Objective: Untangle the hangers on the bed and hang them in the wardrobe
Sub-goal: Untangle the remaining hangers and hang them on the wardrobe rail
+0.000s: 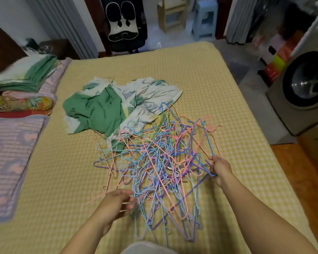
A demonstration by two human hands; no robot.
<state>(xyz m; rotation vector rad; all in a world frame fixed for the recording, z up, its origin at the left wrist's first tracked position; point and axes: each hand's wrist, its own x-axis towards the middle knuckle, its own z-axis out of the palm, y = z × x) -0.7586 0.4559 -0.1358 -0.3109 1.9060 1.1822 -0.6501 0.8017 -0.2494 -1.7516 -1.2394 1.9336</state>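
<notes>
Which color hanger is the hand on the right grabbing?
The right hand grips the bright blue hanger at the right edge of the hanger pile. It stands up higher than the flat pink, purple and light-blue ones.

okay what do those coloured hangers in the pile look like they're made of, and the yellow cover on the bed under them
The hangers look like thin wire with a matte pastel plastic coating: slim bent rods in blue, pink and purple, though bare metal isn't visible. The right hand grips a blue one. The bed cover looks like soft woven or quilted fabric, judging by its dull, checked texture.
</notes>
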